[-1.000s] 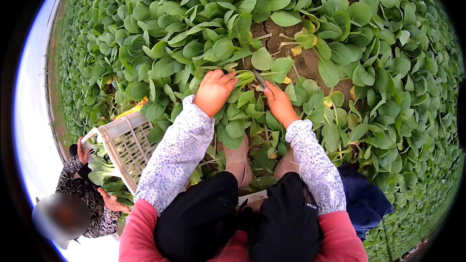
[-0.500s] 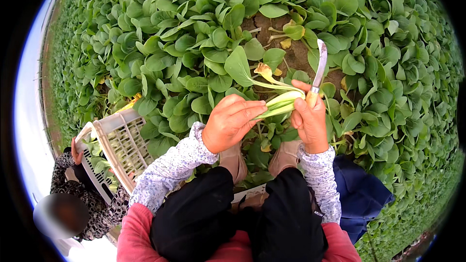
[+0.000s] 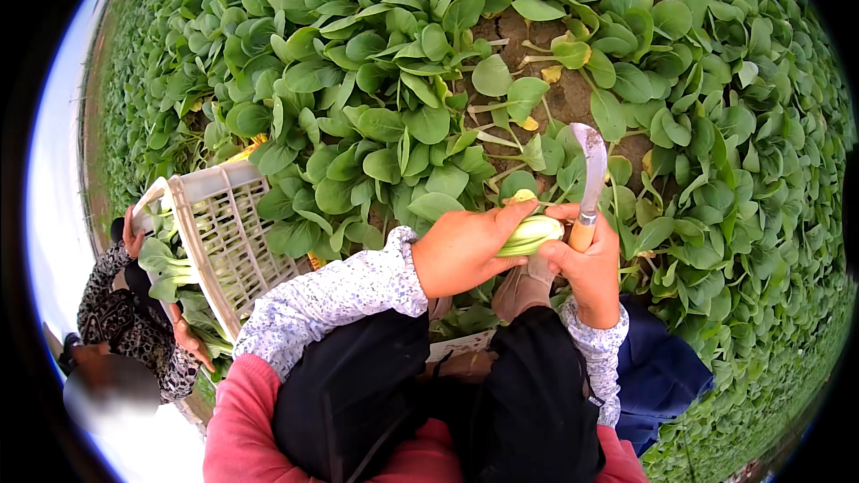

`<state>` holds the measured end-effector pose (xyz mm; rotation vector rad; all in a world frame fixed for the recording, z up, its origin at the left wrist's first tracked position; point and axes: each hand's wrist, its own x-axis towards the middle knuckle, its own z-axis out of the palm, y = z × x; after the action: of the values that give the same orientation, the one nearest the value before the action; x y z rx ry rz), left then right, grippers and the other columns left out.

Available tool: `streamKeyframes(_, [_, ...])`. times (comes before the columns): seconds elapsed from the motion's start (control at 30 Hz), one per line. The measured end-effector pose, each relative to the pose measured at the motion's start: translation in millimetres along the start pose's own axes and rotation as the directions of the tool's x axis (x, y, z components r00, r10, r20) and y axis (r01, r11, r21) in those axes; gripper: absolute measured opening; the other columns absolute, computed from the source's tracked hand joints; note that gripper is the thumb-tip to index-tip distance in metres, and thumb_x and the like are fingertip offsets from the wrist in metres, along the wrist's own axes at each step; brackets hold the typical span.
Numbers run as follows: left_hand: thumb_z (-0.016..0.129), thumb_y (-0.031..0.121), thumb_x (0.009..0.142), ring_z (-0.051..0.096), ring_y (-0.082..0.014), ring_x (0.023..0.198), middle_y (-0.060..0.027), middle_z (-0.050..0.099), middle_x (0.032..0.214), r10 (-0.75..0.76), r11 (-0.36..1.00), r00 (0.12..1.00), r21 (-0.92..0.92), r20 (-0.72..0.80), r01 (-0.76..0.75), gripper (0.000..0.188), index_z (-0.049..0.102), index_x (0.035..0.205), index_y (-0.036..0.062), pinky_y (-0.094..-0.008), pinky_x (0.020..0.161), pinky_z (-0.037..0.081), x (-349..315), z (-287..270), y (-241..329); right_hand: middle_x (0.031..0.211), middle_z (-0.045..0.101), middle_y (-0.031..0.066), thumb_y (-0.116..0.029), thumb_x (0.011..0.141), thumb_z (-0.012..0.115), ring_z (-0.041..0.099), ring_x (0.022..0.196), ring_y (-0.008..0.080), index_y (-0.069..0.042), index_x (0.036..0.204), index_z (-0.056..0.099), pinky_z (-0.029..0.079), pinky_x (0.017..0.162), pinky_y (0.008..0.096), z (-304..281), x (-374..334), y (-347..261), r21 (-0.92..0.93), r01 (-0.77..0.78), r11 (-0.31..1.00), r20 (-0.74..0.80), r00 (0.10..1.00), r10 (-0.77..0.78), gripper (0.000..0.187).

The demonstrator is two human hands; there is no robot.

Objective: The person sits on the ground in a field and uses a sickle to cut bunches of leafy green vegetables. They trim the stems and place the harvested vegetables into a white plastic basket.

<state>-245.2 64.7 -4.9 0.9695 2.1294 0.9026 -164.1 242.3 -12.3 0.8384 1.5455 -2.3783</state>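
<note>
Between my two hands is a head of bok choy (image 3: pixel 531 238), its pale green base turned to the right. My left hand (image 3: pixel 465 249) is closed around its stalks, and its leafy end is hidden behind that hand. A small yellow piece of leaf (image 3: pixel 522 197) shows above my left thumb. My right hand (image 3: pixel 591 270) grips the wooden handle of a knife (image 3: pixel 592 165), whose curved, soil-marked blade points up and away from me. The fingertips of that same hand touch the base of the bok choy.
At left a white plastic crate (image 3: pixel 204 255) stands tilted, with bok choy inside. A co-worker's hand (image 3: pixel 132 234) rests on its rim; the other hand (image 3: pixel 190 340) is lower down. Dense bok choy plants (image 3: pixel 358 80) surround bare soil (image 3: pixel 565 94) strewn with cut leaves. Dark blue cloth (image 3: pixel 658 376) lies right.
The long leaf and the withered yellow leaf no longer stick out from the bok choy. My left hand has moved right, closer to its base. Both hands sit lower in view.
</note>
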Motion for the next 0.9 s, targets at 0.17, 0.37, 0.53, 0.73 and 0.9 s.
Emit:
streamKeyframes(0.17, [0.067, 0.029, 0.082, 0.062, -0.0372, 0.074, -0.0180, 0.063, 0.084, -0.076, 0.994, 0.997, -0.077, 0.019, 0.077, 0.044, 0.043, 0.109, 0.0043, -0.0424, 0.062, 0.049, 11.9, -8.0, 0.8, 0.074, 0.059, 0.0028, -0.007, 0.075, 0.076, 0.049, 0.054, 0.0060, -0.001, 0.098, 0.056, 0.039, 0.046, 0.0183, -11.6, 7.3, 8.6, -0.145, 0.187, 0.971, -0.378, 0.897, -0.230, 0.031])
streamKeyframes(0.37, [0.071, 0.034, 0.077, 0.062, -0.0361, 0.075, -0.0175, 0.062, 0.083, -0.109, 0.989, 0.994, -0.101, -0.024, 0.106, 0.052, 0.041, 0.106, 0.0034, -0.0421, 0.063, 0.049, 22.2, -1.7, 1.8, 0.072, 0.057, -0.0003, -0.011, 0.074, 0.078, 0.048, 0.053, 0.0042, -0.002, 0.101, 0.056, 0.039, 0.045, 0.0187, 8.3, 7.4, 2.9, -0.107, -0.006, 0.994, -0.055, 0.998, 0.000, 0.036])
streamKeyframes(0.53, [0.076, 0.034, 0.070, 0.062, -0.0364, 0.073, -0.0166, 0.061, 0.081, -0.108, 0.989, 0.977, -0.078, 0.183, 0.123, 0.055, 0.045, 0.103, 0.0022, -0.0438, 0.063, 0.048, 27.4, -30.6, -5.9, 0.068, 0.056, -0.0024, -0.011, 0.078, 0.074, 0.046, 0.053, 0.0028, -0.003, 0.090, 0.060, 0.038, 0.045, 0.0199, -23.6, 20.5, 4.6, -0.290, 0.075, 0.954, -0.211, 0.967, -0.140, 0.020])
streamKeyframes(0.73, [0.070, 0.010, 0.067, 0.062, -0.0348, 0.072, -0.0161, 0.058, 0.108, 0.028, 0.933, 0.984, 0.348, 0.178, -0.089, 0.047, 0.048, 0.108, 0.0060, -0.0413, 0.061, 0.050, 43.6, -40.9, -7.0, 0.088, 0.061, 0.0115, -0.026, 0.085, 0.067, 0.059, 0.078, 0.0263, -0.005, 0.108, 0.060, 0.048, 0.071, 0.0345, -43.9, 58.2, 14.0, -0.798, 0.199, 0.568, -0.093, 0.891, -0.443, 0.031])
streamKeyframes(0.9, [0.068, 0.003, 0.063, 0.063, -0.0305, 0.065, -0.0204, 0.046, 0.133, -0.173, 0.715, 0.983, 0.678, -0.064, 0.170, 0.063, 0.052, 0.124, 0.0098, -0.0370, 0.058, 0.053, 24.0, -26.2, -86.6, 0.116, 0.060, 0.0171, -0.032, 0.095, 0.048, 0.059, 0.103, 0.0332, -0.015, 0.128, 0.053, 0.047, 0.087, 0.0363, -5.9, 90.5, 43.9, -0.692, 0.314, 0.650, 0.138, 0.941, -0.308, 0.037])
